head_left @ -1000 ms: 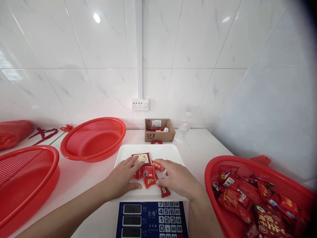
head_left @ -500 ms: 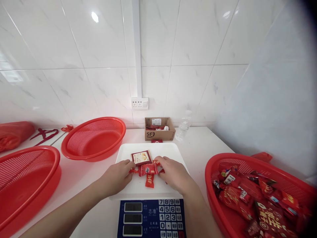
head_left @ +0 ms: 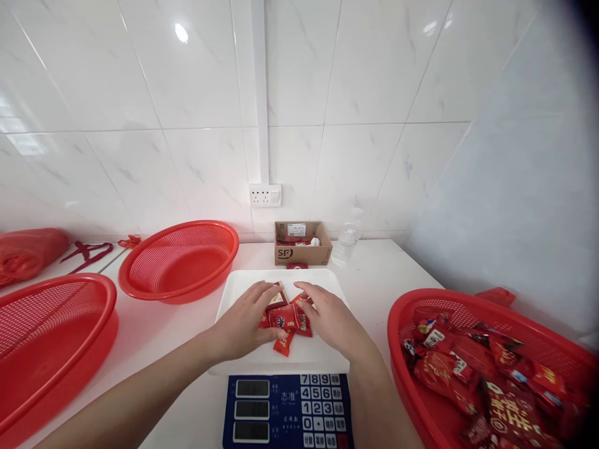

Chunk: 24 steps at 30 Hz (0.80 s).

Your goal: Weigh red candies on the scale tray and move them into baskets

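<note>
Several small red snack packets (head_left: pixel 284 317) lie in a loose heap on the white pan (head_left: pixel 322 355) of a digital scale. Behind them is a flat maroon-and-cream packet (head_left: pixel 277 297), partly covered by my left hand (head_left: pixel 248 321). That hand curves over the heap's left side, its fingers stretched and the thumb apart near the front packet. From the right, my right hand (head_left: pixel 327 318) bends around the heap with fingers apart, close to the right-hand packets. Whether either palm presses on a packet is hidden. In front is the scale's blue keypad panel (head_left: pixel 287 411).
On the right stands a red basket (head_left: pixel 397 349) of wrapped snacks. Two red baskets, a far one (head_left: pixel 178 293) and a near one (head_left: pixel 105 337), are on the left. A small cardboard box (head_left: pixel 304 254) and a clear plastic bottle (head_left: pixel 347 240) stand behind the scale.
Both hands have moved from the packets' ends to over and around the heap. My left hand has shifted right and now covers part of the flat packet. The red packets sit closer together.
</note>
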{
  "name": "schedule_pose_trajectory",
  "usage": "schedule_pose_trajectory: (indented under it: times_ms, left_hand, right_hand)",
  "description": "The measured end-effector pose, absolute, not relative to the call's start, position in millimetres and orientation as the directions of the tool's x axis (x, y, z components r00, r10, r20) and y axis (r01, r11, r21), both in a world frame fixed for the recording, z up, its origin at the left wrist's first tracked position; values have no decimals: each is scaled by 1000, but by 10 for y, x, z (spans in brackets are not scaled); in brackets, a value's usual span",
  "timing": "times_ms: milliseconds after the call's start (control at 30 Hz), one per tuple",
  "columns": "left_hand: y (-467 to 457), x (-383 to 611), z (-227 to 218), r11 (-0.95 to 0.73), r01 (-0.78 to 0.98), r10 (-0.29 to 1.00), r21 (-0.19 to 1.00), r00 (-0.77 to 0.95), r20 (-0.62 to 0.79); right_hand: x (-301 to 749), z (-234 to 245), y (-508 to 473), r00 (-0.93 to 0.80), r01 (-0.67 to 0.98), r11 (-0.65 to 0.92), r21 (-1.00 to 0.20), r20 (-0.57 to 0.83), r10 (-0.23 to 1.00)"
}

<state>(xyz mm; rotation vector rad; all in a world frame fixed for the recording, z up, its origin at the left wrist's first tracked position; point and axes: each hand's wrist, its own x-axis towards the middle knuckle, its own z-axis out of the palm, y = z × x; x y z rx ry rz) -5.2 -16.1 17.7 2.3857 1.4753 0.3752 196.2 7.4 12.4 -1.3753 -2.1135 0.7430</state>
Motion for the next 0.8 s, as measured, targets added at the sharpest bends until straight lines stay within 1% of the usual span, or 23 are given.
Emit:
schedule_pose_trajectory:
  times_ms: [67,167,233,300,400,567,700,767,800]
  left_hand:
    - [-84,31,116,-489,805,850,336,526,-24]
    - [15,134,60,-545,793,789,271,595,-153]
    - [59,177,43,-579,776,762,250,624,-173]
    - [81,199,33,-606,764,756,220,640,-140]
    - [89,214,6,-640,753,756,153,653,-48]
    - [107,251,-106,-683,730,727,-13,681,92]
    - [160,261,-166,-665,725,715,-181,688,125]
    - [188,236,-155,-663,719,712,-211,692,122]
    - [200,214,-139,-664,723,714,-193,689,125]
  right_hand:
    - [1981,137,71,-348,667,334,-667,117,930]
    - [2003,160,66,-337,675,321,-665,110,935]
    - [2013,175,63,-331,672,316,-670,110,937]
    - [2021,185,64,-323,669,310,-675,111,940]
    - [2033,190,72,-307,671,297,-679,111,945]
    - [2039,190,87,-282,675,293,-677,131,951]
    - [2029,196,74,-277,663,304,-684,152,949]
    - [2027,204,64,-279,653,303,-695,152,948]
    - [2027,209,60,-275,648,299,-700,151,949]
